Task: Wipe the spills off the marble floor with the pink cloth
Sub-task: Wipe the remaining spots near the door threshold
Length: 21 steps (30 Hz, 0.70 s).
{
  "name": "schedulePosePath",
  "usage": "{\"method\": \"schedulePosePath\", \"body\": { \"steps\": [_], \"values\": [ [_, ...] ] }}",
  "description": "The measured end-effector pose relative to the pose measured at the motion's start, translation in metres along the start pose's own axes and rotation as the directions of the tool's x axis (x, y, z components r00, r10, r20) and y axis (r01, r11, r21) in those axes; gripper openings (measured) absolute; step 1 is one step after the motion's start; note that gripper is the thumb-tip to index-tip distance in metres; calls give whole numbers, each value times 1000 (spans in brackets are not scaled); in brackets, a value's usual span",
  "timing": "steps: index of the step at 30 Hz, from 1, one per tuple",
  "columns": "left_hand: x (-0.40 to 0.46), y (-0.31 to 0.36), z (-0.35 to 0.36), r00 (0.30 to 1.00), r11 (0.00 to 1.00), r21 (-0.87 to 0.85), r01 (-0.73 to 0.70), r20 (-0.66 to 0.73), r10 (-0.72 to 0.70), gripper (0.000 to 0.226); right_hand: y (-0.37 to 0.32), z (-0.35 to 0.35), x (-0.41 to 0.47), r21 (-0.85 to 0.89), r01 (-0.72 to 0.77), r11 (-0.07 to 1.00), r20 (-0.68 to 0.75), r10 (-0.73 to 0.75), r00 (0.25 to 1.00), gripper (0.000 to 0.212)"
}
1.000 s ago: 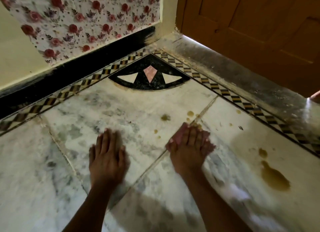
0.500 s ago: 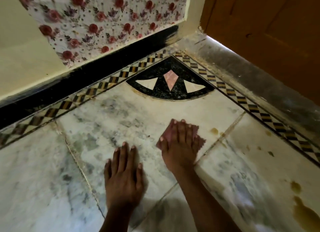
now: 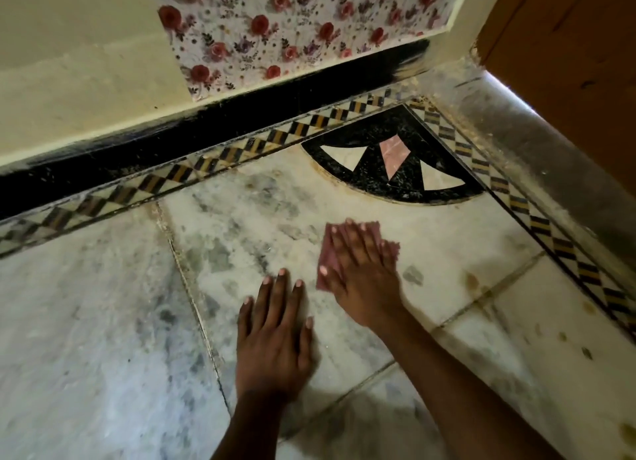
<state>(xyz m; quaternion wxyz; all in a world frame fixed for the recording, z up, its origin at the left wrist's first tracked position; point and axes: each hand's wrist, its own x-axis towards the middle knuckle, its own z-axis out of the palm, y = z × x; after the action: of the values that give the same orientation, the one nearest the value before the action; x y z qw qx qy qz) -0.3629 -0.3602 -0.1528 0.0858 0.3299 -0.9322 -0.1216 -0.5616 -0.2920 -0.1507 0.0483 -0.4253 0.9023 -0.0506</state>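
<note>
- My right hand (image 3: 361, 273) lay flat on the pink cloth (image 3: 358, 249), fingers stretched forward and close together, palm pressing the cloth to the floor rather than pinching it.
- The pink cloth sat on the marble floor (image 3: 103, 322) just short of the black corner inlay (image 3: 395, 160), its far edge and left edge showing past my fingers.
- My left hand (image 3: 275, 332) rested palm down on the bare marble just beside the cloth, fingers slightly spread, holding nothing.
- The two hands were near each other but I could not tell whether the left fingertips touched the cloth's edge.
- Small brownish spills (image 3: 473, 280) dotted the tile to the right of the cloth, near the grout line, and further drops (image 3: 586, 353) lay towards the checkered border strip (image 3: 537, 218).
- A darker stain (image 3: 628, 434) showed at the bottom right edge, cut off by the frame.
- Floral wall covering (image 3: 292, 29) hung above the black skirting (image 3: 206, 129), with a wooden door (image 3: 568, 64) on the right.
</note>
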Motion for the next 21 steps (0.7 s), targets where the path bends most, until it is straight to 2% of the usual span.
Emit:
{"method": "schedulePosePath", "body": {
  "steps": [1, 3, 4, 6, 7, 8, 10, 12, 13, 14, 15, 16, 18, 20, 21],
  "values": [
    [1, 0, 1, 1000, 1000, -3, -4, 0, 4, 66, 13, 0, -22, -18, 15, 1000, -7, -15, 1000, 77],
    [2, -2, 1, 1000, 1000, -2, -10, 6, 10, 66, 44, -2, -35, -15, -177, 984, -4, 177, 984, 81],
    [1, -2, 3, 1000, 1000, -3, 0, 18, 0, 67, 55, -6, -21, -6, -308, 951, 20, 308, 951, 83],
    [0, -2, 5, 1000, 1000, 4, 14, 21, -14, 67, 54, -23, 35, 89, -549, 831, 71, 545, 836, 86],
    [0, -3, 6, 1000, 1000, 1, 15, 22, -15, 67, 47, -29, 70, 149, -605, 782, 103, 596, 796, 85],
    [0, -3, 6, 1000, 1000, -6, 11, 23, -11, 67, 36, -34, 101, 176, -601, 779, 121, 589, 799, 84],
    [2, -3, 6, 1000, 1000, -11, 23, 12, -23, 67, 6, -28, 140, 121, -427, 896, 142, 410, 901, 81],
    [1, -2, 3, 999, 1000, -6, 28, 25, -28, 66, -18, -22, 125, 85, -115, 990, 174, 98, 980, 78],
    [0, 0, 1, 999, 1000, -12, 25, 21, -24, 66, -19, -17, 99, 68, 16, 998, 155, -26, 988, 77],
    [0, -1, 0, 1000, 1000, -21, 22, 19, -22, 66, -11, -12, 71, 51, 85, 995, 114, -90, 989, 77],
    [1, -2, 0, 999, 999, -23, 24, 25, -24, 66, 5, -9, 45, 43, 90, 995, 84, -94, 992, 78],
    [2, -2, 0, 999, 999, -20, 25, 31, -24, 66, 25, -7, 28, 12, 34, 999, 82, -35, 996, 80],
    [1, -2, 2, 999, 999, -14, 30, 33, -30, 67, 60, -12, 38, 13, -239, 971, 107, 236, 966, 84],
    [1, -2, 3, 999, 1000, -14, 28, 31, -27, 67, 65, -24, 87, 104, -530, 842, 103, 521, 847, 85],
    [0, -3, 4, 999, 1000, -14, 22, 26, -22, 67, 57, -29, 119, 153, -602, 784, 100, 593, 799, 85]
  ]
}}
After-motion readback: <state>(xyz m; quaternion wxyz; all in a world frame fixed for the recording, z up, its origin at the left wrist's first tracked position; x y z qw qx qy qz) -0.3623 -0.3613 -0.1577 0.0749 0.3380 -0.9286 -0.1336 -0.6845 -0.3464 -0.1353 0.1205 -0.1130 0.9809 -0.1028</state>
